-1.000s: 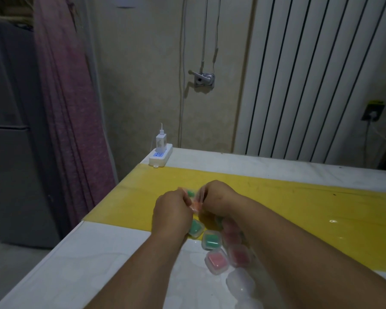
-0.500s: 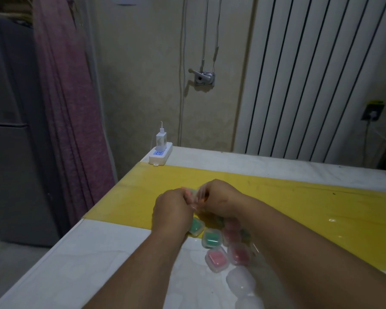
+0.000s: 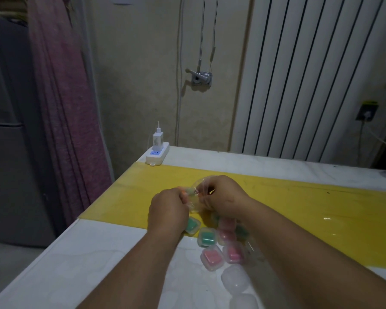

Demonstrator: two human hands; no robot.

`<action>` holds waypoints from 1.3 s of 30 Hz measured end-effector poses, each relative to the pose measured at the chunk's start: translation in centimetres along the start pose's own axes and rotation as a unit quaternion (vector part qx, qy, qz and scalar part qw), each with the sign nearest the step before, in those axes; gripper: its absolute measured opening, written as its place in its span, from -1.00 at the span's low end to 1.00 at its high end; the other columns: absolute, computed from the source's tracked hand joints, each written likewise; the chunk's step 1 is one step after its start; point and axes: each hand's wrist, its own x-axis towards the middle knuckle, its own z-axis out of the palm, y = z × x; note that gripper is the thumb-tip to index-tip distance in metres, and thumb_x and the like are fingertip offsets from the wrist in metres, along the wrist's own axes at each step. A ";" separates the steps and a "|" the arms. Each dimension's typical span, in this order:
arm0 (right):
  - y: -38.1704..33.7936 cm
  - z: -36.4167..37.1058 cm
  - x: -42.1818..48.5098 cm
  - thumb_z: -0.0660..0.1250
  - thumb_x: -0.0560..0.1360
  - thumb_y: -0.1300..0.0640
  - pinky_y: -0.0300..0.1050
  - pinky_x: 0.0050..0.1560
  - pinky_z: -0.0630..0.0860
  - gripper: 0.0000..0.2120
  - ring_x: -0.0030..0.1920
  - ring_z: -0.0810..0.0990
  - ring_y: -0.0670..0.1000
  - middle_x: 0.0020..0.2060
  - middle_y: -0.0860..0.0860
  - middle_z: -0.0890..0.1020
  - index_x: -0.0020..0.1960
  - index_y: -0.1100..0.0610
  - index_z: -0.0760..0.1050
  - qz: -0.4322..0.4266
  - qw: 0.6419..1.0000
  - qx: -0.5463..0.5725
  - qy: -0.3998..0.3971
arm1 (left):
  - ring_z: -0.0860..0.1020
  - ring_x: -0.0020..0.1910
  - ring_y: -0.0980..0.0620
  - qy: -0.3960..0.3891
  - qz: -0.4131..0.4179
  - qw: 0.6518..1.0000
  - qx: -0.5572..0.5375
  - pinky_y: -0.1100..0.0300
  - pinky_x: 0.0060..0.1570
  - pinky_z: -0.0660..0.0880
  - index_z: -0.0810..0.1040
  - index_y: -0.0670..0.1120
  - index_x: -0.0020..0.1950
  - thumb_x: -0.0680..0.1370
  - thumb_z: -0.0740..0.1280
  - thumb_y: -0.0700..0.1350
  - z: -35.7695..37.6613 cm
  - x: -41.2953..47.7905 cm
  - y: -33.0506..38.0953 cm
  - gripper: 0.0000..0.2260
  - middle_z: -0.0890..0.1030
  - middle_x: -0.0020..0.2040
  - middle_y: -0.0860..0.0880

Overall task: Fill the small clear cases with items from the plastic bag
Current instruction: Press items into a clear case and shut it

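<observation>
The plastic bag [image 3: 193, 198] is held up between both hands, just above the yellow strip [image 3: 299, 204] of the worktop [image 3: 80, 259], probably to work its mouth apart and get at the coloured pieces inside; the left hand [image 3: 167, 211] has its fingers curled round one side of the film, and the right hand [image 3: 221, 197] pinches the other side. Small clear cases [image 3: 212, 257] lie clustered directly below, within easy drop; several already show green or pink contents, while two nearest ones [image 3: 234, 279] look empty, apparently awaiting filling. A power strip [image 3: 157, 156] with a charger sits at the far corner; no legible writing anywhere.
</observation>
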 end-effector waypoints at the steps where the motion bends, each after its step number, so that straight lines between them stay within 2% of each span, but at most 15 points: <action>1: 0.1 -0.1 -0.2 0.40 0.37 0.31 -0.13 -0.06 0.57 -0.69 -0.09 0.61 -0.02 -0.16 -0.09 0.65 -0.40 -0.07 0.53 0.011 1.000 0.010 0.024 | 0.50 -0.19 -0.02 0.002 0.002 1.000 0.000 0.18 -0.25 0.37 0.42 0.08 -0.29 0.51 0.32 -0.16 0.0 0.0 0.0 -0.78 0.52 -0.26 0.04; 4: 0.6 -0.8 -0.8 0.43 0.39 0.25 -0.03 -0.06 0.62 -0.81 -0.12 0.63 0.03 -0.15 -0.04 0.65 -0.23 -0.04 0.56 0.044 0.994 0.031 0.098 | 0.48 -0.20 -0.03 0.010 0.006 1.000 -0.002 0.18 -0.25 0.34 0.38 0.09 -0.31 0.53 0.31 -0.13 0.1 0.0 -0.1 -0.75 0.48 -0.30 0.06; 8: 1.5 -1.8 -2.3 0.47 0.42 0.19 0.09 -0.03 0.63 -0.82 -0.12 0.64 0.03 -0.14 -0.06 0.65 -0.13 -0.06 0.54 0.082 0.982 0.102 0.139 | 0.53 -0.12 -0.06 0.008 0.015 1.000 0.007 0.14 -0.20 0.46 0.44 0.07 -0.36 0.50 0.33 -0.14 0.2 -0.1 -0.1 -0.75 0.53 -0.28 0.07; 10: 1.7 -2.3 -3.5 0.47 0.43 0.19 0.06 0.00 0.61 -0.80 -0.12 0.64 -0.01 -0.16 -0.06 0.66 -0.08 -0.05 0.51 0.088 0.978 0.112 0.153 | 0.52 -0.01 -0.06 0.028 0.032 0.999 0.022 0.08 -0.07 0.51 0.59 0.09 -0.24 0.49 0.32 -0.12 -0.1 -0.1 0.3 -0.85 0.59 -0.14 0.05; 12: 1.8 -3.1 -4.8 0.46 0.45 0.22 -0.01 -0.09 0.60 -0.79 -0.11 0.64 0.00 -0.16 -0.02 0.67 -0.07 -0.03 0.48 0.087 0.973 0.142 0.158 | 0.46 0.06 -0.03 0.063 0.055 0.996 0.027 0.10 0.02 0.48 0.66 0.10 -0.06 0.48 0.34 -0.13 -0.5 -0.3 1.0 -0.84 0.56 0.00 0.05; 15: 1.5 -4.1 -7.3 0.42 0.47 0.30 -0.12 -0.42 0.55 -0.81 -0.19 0.61 0.07 -0.09 0.17 0.66 -0.07 0.05 0.50 0.090 0.955 0.240 0.147 | 0.46 0.05 0.02 0.052 0.124 0.989 -0.054 0.18 0.00 0.41 0.63 0.06 -0.01 0.41 0.34 -0.25 -1.1 -0.9 1.9 -0.74 0.54 -0.01 0.08; 18: 1.6 -5.0 -9.3 0.44 0.44 0.32 0.16 -0.21 0.60 -0.88 -0.20 0.59 0.08 -0.11 0.25 0.66 -0.13 0.14 0.57 0.088 0.949 0.261 0.156 | 0.50 -0.13 0.16 0.007 0.174 0.969 -0.173 0.33 -0.18 0.41 0.61 0.04 -0.10 0.42 0.36 -0.30 -1.4 -2.5 3.5 -0.77 0.57 -0.12 0.13; 19: 1.6 -5.3 -9.8 0.44 0.44 0.33 0.16 -0.19 0.60 -0.90 -0.20 0.60 0.09 -0.13 0.25 0.67 -0.14 0.17 0.57 0.086 0.946 0.271 0.159 | 0.52 -0.16 0.19 -0.007 0.177 0.960 -0.216 0.39 -0.22 0.40 0.61 0.04 -0.14 0.44 0.37 -0.31 -1.4 -3.2 4.1 -0.77 0.59 -0.15 0.13; 21: 2.0 -5.7 -10.5 0.42 0.44 0.35 0.08 -0.19 0.61 -0.92 -0.23 0.61 0.08 -0.20 0.14 0.71 -0.13 0.21 0.57 0.084 0.938 0.293 0.167 | 0.56 -0.18 0.22 -0.056 0.175 0.939 -0.292 0.44 -0.21 0.44 0.63 0.05 -0.17 0.47 0.41 -0.30 -1.3 -4.4 5.2 -0.77 0.64 -0.18 0.13; 24: 2.4 -5.5 -11.2 0.42 0.44 0.34 -0.09 -0.29 0.59 -0.93 -0.34 0.58 0.03 -0.33 -0.03 0.68 -0.14 0.21 0.58 0.083 0.933 0.306 0.172 | 0.60 -0.16 0.26 -0.120 0.187 0.924 -0.312 0.44 -0.15 0.48 0.65 0.07 -0.13 0.47 0.46 -0.27 -0.9 -5.6 6.1 -0.79 0.67 -0.19 0.15; 28: 2.8 -4.5 -11.2 0.46 0.41 0.32 -0.27 -0.44 0.43 -0.90 -0.39 0.55 -0.03 -0.35 0.02 0.61 -0.18 0.15 0.61 0.085 0.936 0.309 0.145 | 0.60 -0.20 0.20 -0.131 0.178 0.927 -0.304 0.35 -0.18 0.52 0.64 -0.02 -0.15 0.45 0.49 -0.25 -0.7 -5.7 6.2 -0.87 0.66 -0.23 0.09; 31: 3.1 -4.1 -10.8 0.49 0.38 0.33 -0.22 -0.33 0.46 -0.84 -0.34 0.54 -0.05 -0.35 0.00 0.64 -0.23 0.10 0.60 0.067 0.945 0.283 0.148 | 0.60 -0.21 0.11 -0.135 0.178 0.932 -0.286 0.21 -0.18 0.54 0.57 -0.06 -0.20 0.43 0.50 -0.26 -0.7 -5.6 6.1 -0.84 0.64 -0.25 0.05; 34: 3.3 -3.8 -10.7 0.49 0.39 0.31 -0.19 -0.30 0.47 -0.83 -0.36 0.55 -0.06 -0.40 -0.02 0.63 -0.27 0.09 0.60 0.067 0.944 0.278 0.167 | 0.60 -0.16 0.09 -0.137 0.161 0.933 -0.291 0.14 -0.11 0.61 0.58 0.01 -0.10 0.49 0.43 -0.29 -0.8 -5.4 5.9 -0.81 0.62 -0.19 0.05; 36: 3.4 -3.7 -10.8 0.48 0.40 0.32 -0.17 -0.31 0.48 -0.84 -0.37 0.56 -0.04 -0.39 0.03 0.65 -0.27 0.11 0.61 0.072 0.935 0.295 0.182 | 0.61 -0.15 0.12 -0.146 0.141 0.930 -0.306 0.22 -0.11 0.60 0.63 0.07 0.00 0.55 0.36 -0.29 -1.0 -5.3 5.8 -0.76 0.61 -0.08 0.05; 39: 3.2 -3.6 -11.1 0.45 0.41 0.35 -0.17 -0.32 0.52 -0.85 -0.34 0.61 -0.02 -0.30 0.09 0.69 -0.23 0.11 0.62 0.090 0.923 0.318 0.198 | 0.65 -0.14 0.12 -0.156 0.102 0.929 -0.320 0.35 -0.16 0.57 0.66 0.01 -0.04 0.58 0.32 -0.28 -1.1 -5.2 5.6 -0.79 0.62 0.01 0.05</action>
